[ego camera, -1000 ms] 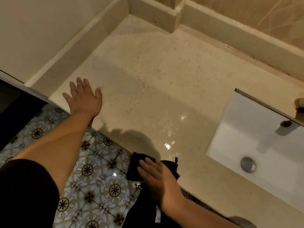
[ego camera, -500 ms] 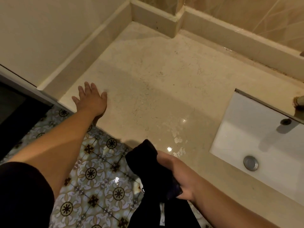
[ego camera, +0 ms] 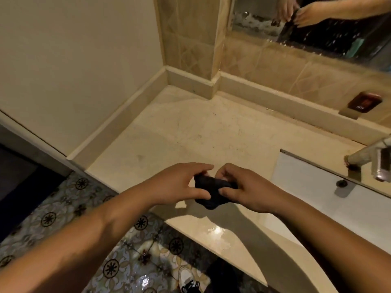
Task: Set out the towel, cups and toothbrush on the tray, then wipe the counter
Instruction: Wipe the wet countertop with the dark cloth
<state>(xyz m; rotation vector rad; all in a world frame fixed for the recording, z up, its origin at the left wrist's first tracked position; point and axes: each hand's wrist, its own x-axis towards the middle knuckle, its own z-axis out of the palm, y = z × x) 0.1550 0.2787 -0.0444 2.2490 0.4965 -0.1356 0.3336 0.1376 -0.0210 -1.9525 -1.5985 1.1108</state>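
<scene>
Gripping a bunched dark cloth (ego camera: 211, 192) between both hands, just above the front part of the beige counter (ego camera: 179, 134). Left hand (ego camera: 179, 183) pinching the cloth's left end, thumb underneath, fingers curled over the top. Right hand (ego camera: 245, 187) closing on the cloth's right end, fingers wrapped round it. Sitting to the right of the cloth: white sink (ego camera: 317, 193), with faucet (ego camera: 366, 155) over its far rim. Lying below the counter edge: patterned floor tiles (ego camera: 63, 218).
</scene>
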